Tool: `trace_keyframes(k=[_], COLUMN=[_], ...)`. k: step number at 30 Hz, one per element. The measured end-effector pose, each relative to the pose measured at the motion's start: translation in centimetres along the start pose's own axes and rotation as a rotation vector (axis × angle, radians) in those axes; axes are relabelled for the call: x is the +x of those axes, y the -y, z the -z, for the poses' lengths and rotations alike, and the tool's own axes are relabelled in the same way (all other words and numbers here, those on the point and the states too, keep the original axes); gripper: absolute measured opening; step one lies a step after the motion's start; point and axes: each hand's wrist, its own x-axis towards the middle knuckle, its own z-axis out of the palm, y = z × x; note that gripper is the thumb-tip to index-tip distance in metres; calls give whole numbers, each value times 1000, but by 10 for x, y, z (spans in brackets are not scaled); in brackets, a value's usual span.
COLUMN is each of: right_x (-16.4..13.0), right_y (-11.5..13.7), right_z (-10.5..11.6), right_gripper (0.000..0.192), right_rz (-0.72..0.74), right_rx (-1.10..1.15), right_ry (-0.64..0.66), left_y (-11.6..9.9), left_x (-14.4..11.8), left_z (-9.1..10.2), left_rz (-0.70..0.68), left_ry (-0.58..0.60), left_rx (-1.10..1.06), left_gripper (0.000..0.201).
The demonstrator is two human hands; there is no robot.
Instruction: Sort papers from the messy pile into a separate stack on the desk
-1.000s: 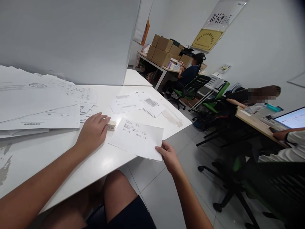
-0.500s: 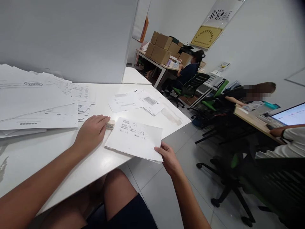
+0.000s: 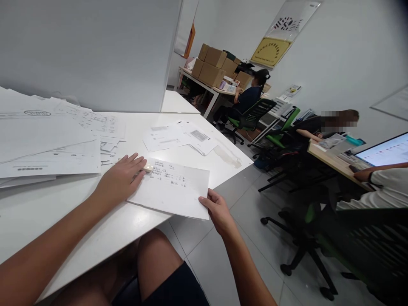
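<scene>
Left hand (image 3: 123,176): palm down over a small cream stapler (image 3: 148,168), fingers extended and slightly spread, thumb set apart along the near side. Most of the stapler lay hidden beneath the hand; only its front end showed past the fingertips. Could not tell whether the fingers gripped it or only rested on it.

Right hand (image 3: 216,208): closed in a pinch on the handwritten paper (image 3: 172,191), thumb flat on top near the right-hand end, the other fingers underneath.

The paper lay face up, its left part above the white table (image 3: 137,219), its near right corner projecting past the table edge. Its upper left corner reached the stapler's front end; could not tell whether it sat inside the mouth. Number of layers under the top sheet not readable.

Beyond the paper, printed sheets (image 3: 197,139) lay on the table, well apart from both hands. To the left, a large, uneven pile of papers (image 3: 47,144) stood in front of a grey partition (image 3: 83,51).

Background: cardboard boxes (image 3: 212,68) stacked on a far desk, a co-worker in a dark top (image 3: 249,98) seated beside them.
</scene>
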Motion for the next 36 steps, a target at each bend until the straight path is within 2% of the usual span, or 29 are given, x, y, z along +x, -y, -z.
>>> trace_keyframes(k=[7,14,22,24,26,28,30,32,33,34,36], right_x=[1,5,11,15,22,30,39,47,52,57,70], right_y=[-5,-1,7,10,17,27,40,56,63,70,82], right_z=[1,2,6,14,25,36,41,33,22,7,-38], right_gripper=[41,41,40,39,38,37,38,39,40,39,34], right_rz=[3,-17,-1,29,92,209,327,409,437,460,483], right_rx=[14,-2,-171,-185,-182,-199,-232,-269,-281,-286,-289], right_ry=[-7,3,10,-35,-147,-291,-382,-391,-369,-336,-222], left_y=[6,-2,-8,-6,-1,4,9,12,13,13,15], left_x=[2,1,-4,-4,-3,-2,-1,0,0,0,1], left_z=[5,7,7,9,11,13,13,14,14,14,14], left_rz=[-38,-99,-119,-145,-167,-177,-181,-181,-181,-180,-175], left_ry=[83,215,162,134,120,120,126,131,134,137,152], left_rx=[-4,131,151,129,115,107,99,86,80,78,89], left_gripper=[50,63,65,63,62,62,63,62,62,62,62])
